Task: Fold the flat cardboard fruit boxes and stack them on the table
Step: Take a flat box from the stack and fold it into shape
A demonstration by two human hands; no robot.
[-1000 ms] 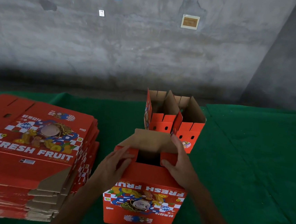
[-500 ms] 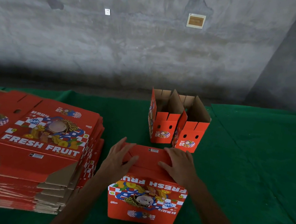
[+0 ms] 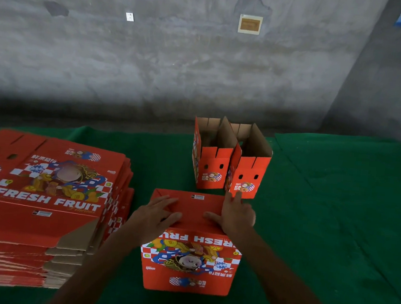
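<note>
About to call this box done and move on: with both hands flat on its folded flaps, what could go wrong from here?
1. The left hand and right hand only press the red box flaps down; if these are not locked, they may spring up on release.
2. The two open boxes stand just behind, near the right hand's fingertips; a forward push could knock them.
3. The flat stack at left has uneven edges and could slide if bumped.

Both hands, left [image 3: 158, 215] and right [image 3: 236, 215], press flat on upside-down red box [image 3: 190, 261]; flat stack [image 3: 42, 210] left, two open boxes [image 3: 229, 169] behind, green table [image 3: 335, 214].
</note>
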